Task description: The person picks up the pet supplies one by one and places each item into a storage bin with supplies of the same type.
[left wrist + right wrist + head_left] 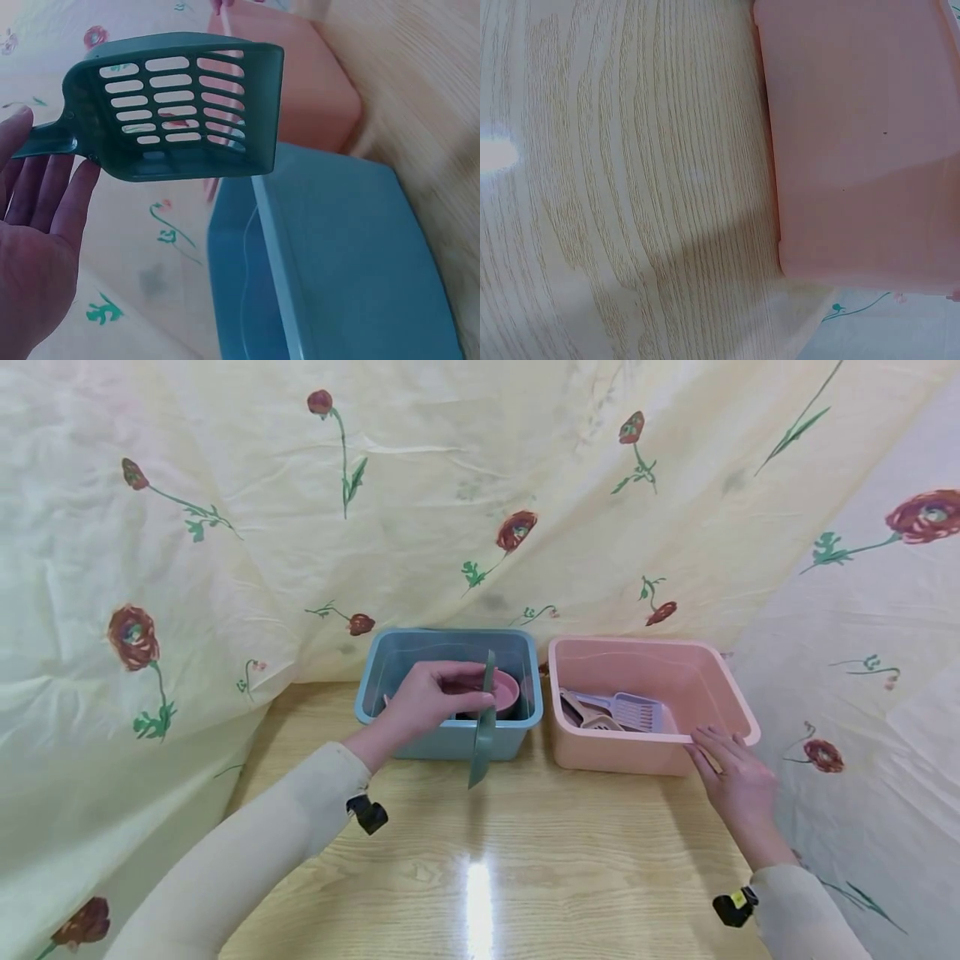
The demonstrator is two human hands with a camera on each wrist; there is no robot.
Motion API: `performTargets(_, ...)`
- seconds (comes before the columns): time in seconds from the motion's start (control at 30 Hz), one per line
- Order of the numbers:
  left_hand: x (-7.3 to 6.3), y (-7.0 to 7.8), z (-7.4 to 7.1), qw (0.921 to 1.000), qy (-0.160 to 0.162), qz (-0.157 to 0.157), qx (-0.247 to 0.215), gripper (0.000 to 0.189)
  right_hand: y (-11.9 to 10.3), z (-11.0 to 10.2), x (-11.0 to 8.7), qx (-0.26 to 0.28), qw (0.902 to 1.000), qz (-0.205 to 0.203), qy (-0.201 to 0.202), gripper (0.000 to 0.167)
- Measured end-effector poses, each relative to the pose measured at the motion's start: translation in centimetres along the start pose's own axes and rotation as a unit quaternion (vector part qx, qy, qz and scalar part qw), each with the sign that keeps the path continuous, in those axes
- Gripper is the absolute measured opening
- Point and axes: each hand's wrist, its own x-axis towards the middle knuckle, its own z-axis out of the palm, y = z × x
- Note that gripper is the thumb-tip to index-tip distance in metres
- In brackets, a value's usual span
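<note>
My left hand (435,695) pinches the handle of a dark green litter scoop (260,112) above the blue bin (431,743). In the head view the scoop appears nearly edge-on, while the left wrist view shows its slotted face. Inside the blue bin, partly behind the scoop and hand, is a pink round bowl (507,690). At the front right rim of the pink bin (622,758), my right hand (738,781) rests with its fingers on the edge. A lavender slotted scoop (637,712) and a beige scoop (597,722) lie in that bin's left part.
Both bins stand side by side at the back of a wooden table (375,877), with a narrow gap between them. A flowered cloth (420,543) hangs behind and at the sides. Light glares off the table's front middle.
</note>
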Motion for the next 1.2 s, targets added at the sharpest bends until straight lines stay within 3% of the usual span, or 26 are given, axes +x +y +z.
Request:
performTargets(0.27, 3.8, 0.6, 1.2, 0.9980, -0.002, -0.033, -0.054, 0.047, 0.3, -0.2, 0.1, 0.006, 0.9999, -0.006, 0.014, 0.036)
performTargets(0.4, 5.7, 0.9, 2.2, 0.9956, -0.013, -0.032, -0.087, 0.048, 0.4, -0.4, 0.1, 0.001, 0.9999, -0.009, 0.009, 0.036)
performTargets(0.53, 7.6, 1.0, 3.4, 0.9956, -0.016, -0.034, -0.086, 0.049, 0.3, -0.5, 0.1, -0.002, 1.0000, -0.009, -0.001, 0.038)
performTargets(0.73, 10.4, 0.8, 6.0, 0.9953, -0.021, -0.025, -0.091, 0.046, 0.4, -0.7, 0.0, 0.001, 0.9999, -0.010, -0.003, 0.041)
performTargets(0.9, 12.6, 0.2, 8.8, 0.9911, -0.023, -0.023, -0.129, 0.039, 0.5, -0.5, -0.1, -0.003, 1.0000, -0.009, 0.000, 0.037)
performTargets(1.0, 13.8, -0.5, 10.3, 0.9869, -0.014, -0.016, -0.160, 0.036, 0.4, -0.4, -0.2, -0.006, 0.9999, -0.010, -0.003, 0.038)
performTargets(1.2, 15.8, -1.6, 12.4, 0.9837, 0.018, -0.004, -0.179, 0.037, 0.4, -0.2, -0.1, 0.002, 0.9997, -0.024, 0.011, 0.034)
